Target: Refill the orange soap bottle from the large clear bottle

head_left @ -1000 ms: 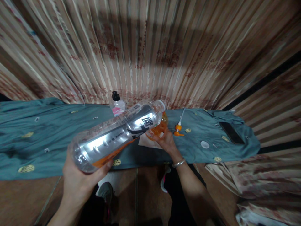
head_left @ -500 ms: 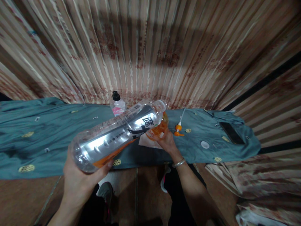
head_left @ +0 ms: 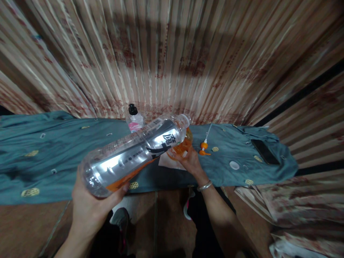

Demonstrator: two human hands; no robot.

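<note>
My left hand (head_left: pixel 91 208) is closed round the bottom of a large clear plastic bottle (head_left: pixel 134 156) with a silver and orange label. The bottle is tilted, its neck up and to the right, over an orange see-through bottle (head_left: pixel 185 143). My right hand (head_left: pixel 189 159) is wrapped round that orange bottle, which the clear one partly hides. Whether liquid passes between them I cannot tell. Beneath the orange bottle lies a white sheet (head_left: pixel 170 162). An orange pump head (head_left: pixel 204 147) with its thin tube lies to the right.
A bottle with a black cap (head_left: pixel 133 116) stands behind the large one, near the striped curtain (head_left: pixel 150 53). On the teal cloth (head_left: pixel 61 143), a white round lid (head_left: pixel 234 165) and a black phone (head_left: pixel 264 152) lie toward the right.
</note>
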